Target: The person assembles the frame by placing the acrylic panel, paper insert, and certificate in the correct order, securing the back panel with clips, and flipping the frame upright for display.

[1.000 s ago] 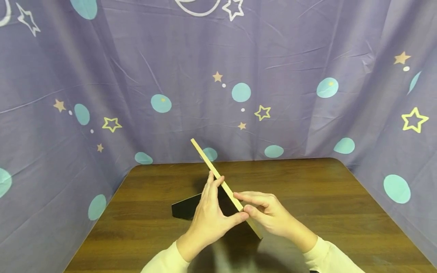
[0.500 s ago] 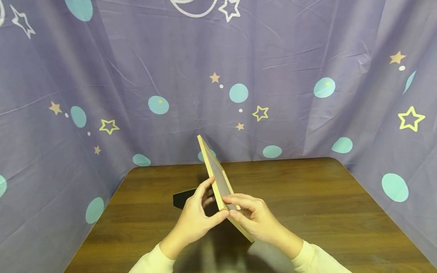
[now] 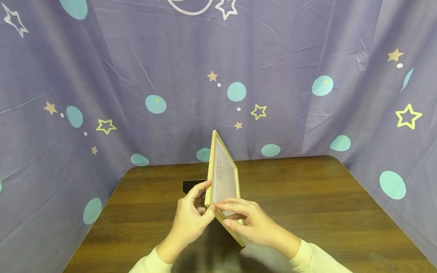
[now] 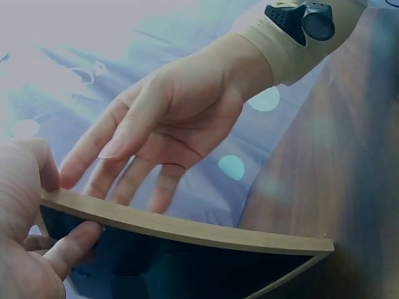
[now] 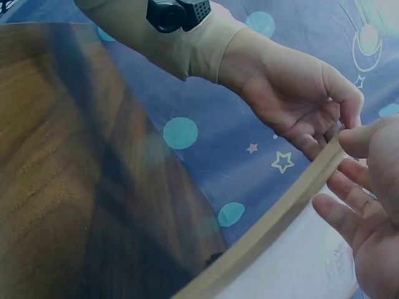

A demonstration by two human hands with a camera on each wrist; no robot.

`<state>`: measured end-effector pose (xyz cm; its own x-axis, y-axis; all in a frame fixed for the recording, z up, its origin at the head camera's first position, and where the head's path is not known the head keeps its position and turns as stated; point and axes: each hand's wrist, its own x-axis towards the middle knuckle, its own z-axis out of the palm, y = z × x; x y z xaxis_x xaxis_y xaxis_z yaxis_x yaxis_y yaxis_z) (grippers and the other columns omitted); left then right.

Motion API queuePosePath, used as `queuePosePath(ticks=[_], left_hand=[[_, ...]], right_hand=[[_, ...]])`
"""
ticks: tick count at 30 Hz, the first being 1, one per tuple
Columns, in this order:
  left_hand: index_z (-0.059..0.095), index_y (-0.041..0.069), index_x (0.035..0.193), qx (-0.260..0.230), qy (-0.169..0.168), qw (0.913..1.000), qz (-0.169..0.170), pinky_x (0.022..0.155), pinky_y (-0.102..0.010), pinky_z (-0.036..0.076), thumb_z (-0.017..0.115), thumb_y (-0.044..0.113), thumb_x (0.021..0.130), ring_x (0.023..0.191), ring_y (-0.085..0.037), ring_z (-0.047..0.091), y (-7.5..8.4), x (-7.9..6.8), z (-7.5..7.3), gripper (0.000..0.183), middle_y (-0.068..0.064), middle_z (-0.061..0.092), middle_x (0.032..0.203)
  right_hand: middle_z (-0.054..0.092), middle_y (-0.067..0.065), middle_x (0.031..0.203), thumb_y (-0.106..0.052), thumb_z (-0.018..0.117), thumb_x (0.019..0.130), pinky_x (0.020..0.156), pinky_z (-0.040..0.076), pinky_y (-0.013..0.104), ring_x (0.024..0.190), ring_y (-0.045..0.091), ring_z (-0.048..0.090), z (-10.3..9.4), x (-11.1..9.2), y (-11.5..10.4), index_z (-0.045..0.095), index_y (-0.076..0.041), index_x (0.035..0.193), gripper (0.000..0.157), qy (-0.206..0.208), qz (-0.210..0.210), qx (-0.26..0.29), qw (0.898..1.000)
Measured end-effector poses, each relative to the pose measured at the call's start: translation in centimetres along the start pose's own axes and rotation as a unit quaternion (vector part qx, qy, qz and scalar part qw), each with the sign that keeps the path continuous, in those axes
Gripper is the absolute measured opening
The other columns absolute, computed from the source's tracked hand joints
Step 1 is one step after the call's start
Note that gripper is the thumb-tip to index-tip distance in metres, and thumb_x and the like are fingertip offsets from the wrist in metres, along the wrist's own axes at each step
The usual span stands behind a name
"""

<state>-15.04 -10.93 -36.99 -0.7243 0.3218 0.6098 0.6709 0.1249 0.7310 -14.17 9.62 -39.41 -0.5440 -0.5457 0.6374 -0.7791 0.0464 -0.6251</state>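
A picture frame [image 3: 223, 178] with a pale wooden rim stands tilted on edge, held over the table. Its white front, bearing some small print, faces right; its dark back [image 4: 168, 268] shows in the left wrist view. My left hand [image 3: 191, 214] pinches the near upper corner, thumb at the rim and fingers around to the back. My right hand [image 3: 254, 222] is at the front side, fingers fairly straight, the index fingertip at that same corner beside the left thumb. Black stand leg [image 3: 191, 185] juts out to the left behind the frame, partly hidden by the left hand.
A brown wooden table [image 3: 300, 197] extends under and around the hands. Purple curtains [image 3: 290, 68] with stars and dots hang close at the back and both sides. The frame's shadow falls on the near part of the table.
The frame has turned from edge-on so that its white front now shows. Both hands shifted slightly left with the corner, and the stand leg is now more hidden.
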Motion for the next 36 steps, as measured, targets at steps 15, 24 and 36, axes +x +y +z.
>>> queuePosePath(ticks=[15, 24, 36], left_hand=[[0.056, -0.006, 0.116, -0.003, 0.08, 0.9962, -0.035, 0.056, -0.032, 0.057, 0.058, -0.022, 0.072, 0.081, -0.027, 0.07, 0.4, -1.1, -2.3, 0.046, -0.019, 0.069, 0.101], [0.048, -0.008, 0.124, -0.019, 0.028, 0.9993, -0.014, 0.062, -0.025, 0.056, 0.053, -0.023, 0.078, 0.084, -0.02, 0.069, -0.8, -1.3, -4.8, 0.049, -0.024, 0.066, 0.104], [0.04, -0.001, 0.135, -0.074, 0.021, 0.9938, -0.08, 0.071, -0.022, 0.048, 0.047, 0.004, 0.101, 0.077, -0.011, 0.055, -3.1, -0.3, -6.6, 0.035, -0.008, 0.056, 0.082]], right_hand=[[0.065, 0.007, 0.116, 0.003, 0.064, 0.089, 0.077, 0.056, 0.033, 0.101, 0.019, 0.063, -3.7, -1.5, 1.8, 0.062, -0.006, 0.123, 0.036, 0.051, 0.022, -0.054, 0.997], [0.059, 0.007, 0.123, 0.008, 0.065, 0.087, 0.081, 0.053, 0.027, 0.102, 0.012, 0.058, -7.9, -2.8, 3.3, 0.059, -0.004, 0.126, 0.041, 0.129, 0.096, -0.082, 0.984], [0.04, 0.023, 0.139, 0.006, 0.065, 0.087, 0.097, 0.038, 0.024, 0.122, 0.032, 0.039, -11.8, -4.1, 2.6, 0.047, 0.007, 0.135, 0.051, 0.205, 0.173, -0.143, 0.953]])
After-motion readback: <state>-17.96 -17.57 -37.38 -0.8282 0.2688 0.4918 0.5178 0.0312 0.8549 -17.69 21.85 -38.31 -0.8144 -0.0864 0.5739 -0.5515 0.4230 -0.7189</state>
